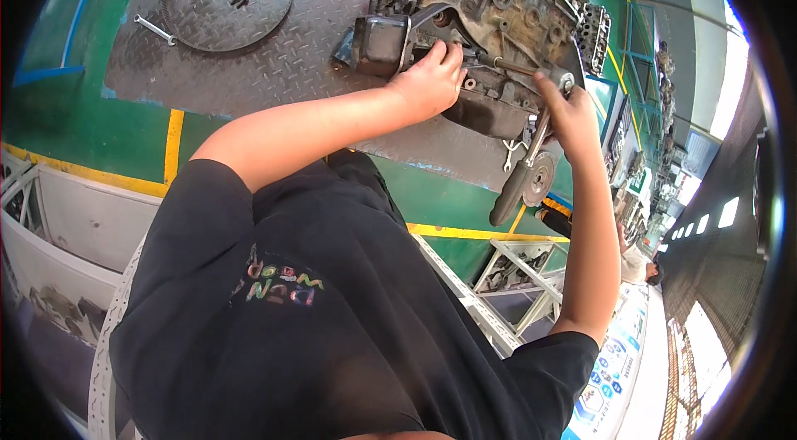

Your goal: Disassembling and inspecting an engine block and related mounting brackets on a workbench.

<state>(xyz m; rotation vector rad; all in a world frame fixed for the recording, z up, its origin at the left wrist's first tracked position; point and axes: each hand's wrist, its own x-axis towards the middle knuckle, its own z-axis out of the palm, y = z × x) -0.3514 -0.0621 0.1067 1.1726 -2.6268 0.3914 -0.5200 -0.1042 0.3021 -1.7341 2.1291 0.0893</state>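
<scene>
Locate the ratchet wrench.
Head view, right of centre: the ratchet wrench is held near its head by the right hand, at the engine block, its dark handle beside the round metal disc.

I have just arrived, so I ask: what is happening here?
A person works on an engine on a metal table. The right hand holds a ratchet near its head; the extension reaches toward the engine. The left hand is by the extension's far end. A wrench and toothed ring lie to the left.
</scene>
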